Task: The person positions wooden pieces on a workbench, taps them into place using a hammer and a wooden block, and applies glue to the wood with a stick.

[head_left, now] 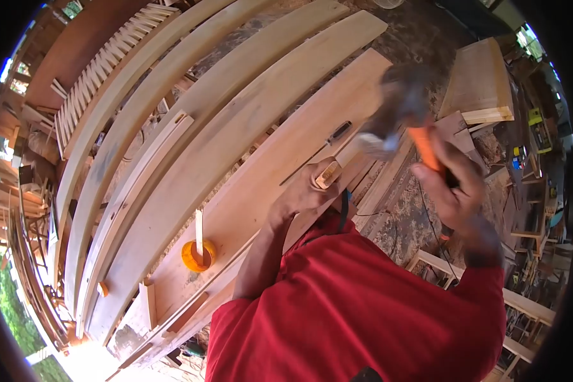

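The right hand [455, 186] is gripping an orange-handled tool [424, 149] up and right of the left hand [305, 193], which is clasping a piece of wood [328, 174] near a screwdriver [340, 131], so a badly aimed blow could injure that lower hand.

Right of centre, the dark-headed, orange-handled striking tool [404, 105] is blurred, its head's outline unreadable; the bottom edge crops the red cloth shirt [350, 312].

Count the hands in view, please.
2: the left hand, closed around a wooden piece, and the right hand, gripping an orange-handled tool blurred by motion. Both show plainly.
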`<state>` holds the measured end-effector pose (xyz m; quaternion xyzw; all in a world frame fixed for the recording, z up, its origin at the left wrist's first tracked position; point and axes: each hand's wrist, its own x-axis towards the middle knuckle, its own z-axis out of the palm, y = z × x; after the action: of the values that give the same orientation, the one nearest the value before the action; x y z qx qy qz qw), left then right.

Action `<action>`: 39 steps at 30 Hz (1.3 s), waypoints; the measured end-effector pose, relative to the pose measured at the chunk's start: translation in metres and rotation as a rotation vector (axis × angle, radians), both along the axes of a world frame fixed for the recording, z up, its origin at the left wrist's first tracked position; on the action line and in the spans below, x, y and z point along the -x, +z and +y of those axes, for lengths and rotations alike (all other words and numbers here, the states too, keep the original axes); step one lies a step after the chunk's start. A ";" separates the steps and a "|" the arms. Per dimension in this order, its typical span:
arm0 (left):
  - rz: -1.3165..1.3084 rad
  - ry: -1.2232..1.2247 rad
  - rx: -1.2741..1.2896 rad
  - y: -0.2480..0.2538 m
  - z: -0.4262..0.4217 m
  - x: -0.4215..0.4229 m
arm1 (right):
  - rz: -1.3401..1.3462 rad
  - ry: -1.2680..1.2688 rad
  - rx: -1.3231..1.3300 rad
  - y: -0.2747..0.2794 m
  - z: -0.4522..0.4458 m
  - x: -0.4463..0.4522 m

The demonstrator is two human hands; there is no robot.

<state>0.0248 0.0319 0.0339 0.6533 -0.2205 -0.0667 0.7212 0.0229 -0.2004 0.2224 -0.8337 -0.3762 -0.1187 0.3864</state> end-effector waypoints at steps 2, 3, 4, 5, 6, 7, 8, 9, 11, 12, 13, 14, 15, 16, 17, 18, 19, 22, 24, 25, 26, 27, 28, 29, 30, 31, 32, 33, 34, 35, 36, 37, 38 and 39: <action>0.042 -0.020 0.006 0.001 0.001 0.001 | -0.082 -0.034 -0.125 -0.011 0.001 0.004; 0.041 -0.010 0.006 0.003 0.002 0.002 | 0.108 0.100 0.034 -0.020 -0.001 0.000; 0.069 -0.023 -0.077 0.005 0.003 0.002 | 0.103 0.109 0.034 -0.024 -0.004 -0.001; 0.097 -0.045 -0.162 0.007 0.005 0.002 | 0.218 0.113 0.206 -0.026 -0.004 0.002; 0.088 -0.045 -0.165 0.004 0.005 0.000 | 0.329 0.113 0.381 -0.025 -0.002 0.003; 0.018 -0.017 -0.119 -0.004 0.005 -0.007 | 0.309 0.122 0.384 -0.023 0.001 -0.004; -0.028 -0.006 -0.073 -0.011 0.003 -0.003 | 0.281 0.109 0.292 -0.021 0.003 -0.001; -0.014 -0.008 -0.074 -0.014 0.001 0.003 | 0.260 0.097 0.198 -0.019 0.004 0.003; 0.126 -0.040 0.053 -0.015 -0.001 0.003 | 0.222 0.105 0.097 -0.018 0.004 0.001; 0.037 -0.063 0.136 -0.004 0.000 0.001 | 0.212 0.084 0.105 -0.019 -0.003 0.004; -0.053 -0.046 0.005 -0.017 0.002 -0.001 | 0.185 0.073 0.106 -0.020 -0.007 0.003; -0.011 -0.081 0.116 0.017 0.008 0.003 | 0.201 0.114 0.215 -0.028 -0.007 0.002; -0.027 -0.180 0.200 -0.017 0.009 0.001 | 0.205 0.152 0.325 -0.036 -0.007 0.001; -0.054 -0.150 0.227 -0.017 0.006 -0.002 | 0.200 0.158 0.326 -0.038 -0.008 0.000; 0.066 -0.195 0.244 -0.017 0.006 0.003 | 0.188 0.158 0.329 -0.037 -0.009 -0.002; -0.005 -0.063 0.227 -0.019 0.000 0.003 | 0.122 0.182 0.313 -0.035 -0.007 -0.007; 0.032 -0.098 0.193 -0.016 0.004 0.002 | 0.151 0.151 0.318 -0.033 -0.006 -0.011; 0.020 0.076 0.012 -0.019 -0.006 0.013 | 0.200 0.087 0.226 -0.035 0.006 -0.040; 0.014 0.250 -0.288 -0.034 -0.004 0.025 | 0.236 0.064 0.125 -0.047 0.018 -0.069; -0.062 0.400 -0.491 -0.060 -0.008 0.034 | 0.219 0.091 0.177 -0.056 0.025 -0.087; -0.134 0.551 -0.691 -0.086 -0.012 0.042 | 0.204 0.117 0.230 -0.068 0.031 -0.107; -0.162 0.533 -0.676 -0.093 -0.011 0.048 | 0.189 0.186 0.290 -0.088 0.033 -0.127; -0.187 0.517 -0.661 -0.096 -0.006 0.051 | 0.109 0.245 0.308 -0.121 0.035 -0.147; -0.183 0.518 -0.673 -0.089 -0.006 0.052 | 0.030 0.307 0.327 -0.153 0.042 -0.162; -0.190 0.544 -0.675 -0.089 -0.006 0.052 | 0.046 0.417 0.390 -0.177 0.052 -0.172; -0.167 0.533 -0.671 -0.092 -0.007 0.052 | 0.162 0.437 0.502 -0.184 0.067 -0.170; -0.141 0.523 -0.669 -0.092 -0.007 0.053 | 0.176 0.463 0.660 -0.199 0.079 -0.171; -0.131 0.500 -0.658 -0.087 -0.005 0.053 | 0.188 0.485 0.817 -0.214 0.091 -0.173; -0.167 0.521 -0.654 -0.089 -0.006 0.052 | 0.171 0.509 0.821 -0.223 0.100 -0.178; -0.181 0.538 -0.652 -0.092 -0.007 0.053 | 0.094 0.573 0.790 -0.234 0.108 -0.180; -0.189 0.553 -0.648 -0.094 -0.008 0.055 | 0.026 0.638 0.760 -0.240 0.115 -0.181; -0.172 0.578 -0.647 -0.093 -0.007 0.056 | -0.029 0.665 0.717 -0.232 0.121 -0.179; -0.168 0.563 -0.639 -0.092 -0.007 0.056 | -0.032 0.700 0.726 -0.238 0.124 -0.183; -0.162 0.552 -0.625 -0.090 -0.009 0.056 | -0.101 0.701 0.652 -0.248 0.123 -0.191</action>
<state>-0.0316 0.0227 -0.0562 0.8783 -0.0625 0.1168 0.4594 0.2144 -0.0773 -0.0253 -0.7277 -0.6704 0.1025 0.1027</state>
